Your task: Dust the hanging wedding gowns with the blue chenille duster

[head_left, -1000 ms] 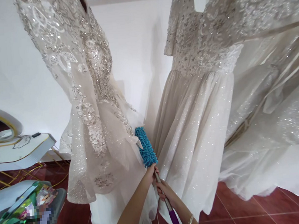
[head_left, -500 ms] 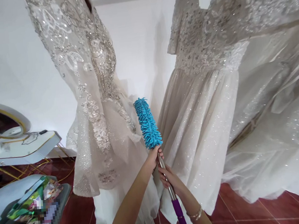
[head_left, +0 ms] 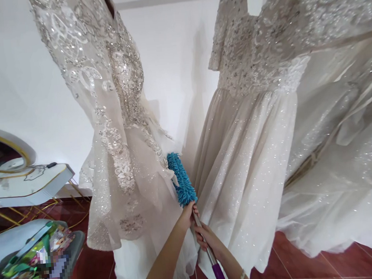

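A blue microfibre duster (head_left: 182, 181) with a metal shaft and purple grip slants up between two beaded white gowns. My left hand (head_left: 188, 214) is closed round the shaft just below the fluffy head. Lower down, my right hand (head_left: 207, 238) wraps the same metal shaft, a bracelet on its wrist. The duster's head touches or lies very close to the skirt of the long-sleeved gown (head_left: 143, 169). On the other side hangs a short-sleeved gown (head_left: 248, 151) with a glittery pleated skirt.
More white gowns (head_left: 348, 177) crowd the right side. At the left stand a dressing table (head_left: 47, 186) with a round gold-framed mirror (head_left: 20, 149) and a grey chair (head_left: 79, 244) bearing colourful packages. Red tiles (head_left: 300, 255) cover the floor; a white wall (head_left: 171, 49) is behind.
The duster and both my hands have moved down and slightly left, bringing the blue head lower beside the long-sleeved gown's skirt. Both hands keep their hold.
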The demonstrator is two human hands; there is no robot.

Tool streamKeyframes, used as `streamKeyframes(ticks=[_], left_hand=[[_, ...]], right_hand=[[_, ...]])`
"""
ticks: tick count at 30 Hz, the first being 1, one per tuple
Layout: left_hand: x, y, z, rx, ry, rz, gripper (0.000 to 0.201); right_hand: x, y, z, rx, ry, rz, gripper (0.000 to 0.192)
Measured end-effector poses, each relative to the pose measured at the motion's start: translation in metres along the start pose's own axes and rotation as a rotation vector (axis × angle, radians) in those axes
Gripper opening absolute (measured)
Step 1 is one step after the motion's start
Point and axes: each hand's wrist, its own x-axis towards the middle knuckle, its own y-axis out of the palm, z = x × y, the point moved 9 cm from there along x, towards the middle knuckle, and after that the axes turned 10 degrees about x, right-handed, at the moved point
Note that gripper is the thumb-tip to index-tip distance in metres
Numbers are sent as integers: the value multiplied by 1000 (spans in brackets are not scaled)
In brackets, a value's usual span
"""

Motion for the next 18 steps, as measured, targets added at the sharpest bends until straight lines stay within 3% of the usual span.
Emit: streamKeyframes(ticks=[6, 10, 18], left_hand=[[6, -6, 25, 54, -53, -18, 46], [4, -3, 29, 53, -21, -5, 42], [-8, 25, -17, 114, 80, 24, 42]], right_hand=[[1, -14, -14, -4, 15, -17, 42], [-2, -19, -13, -3, 6, -39, 43], [-13, -2, 26, -4, -50, -16, 45]])
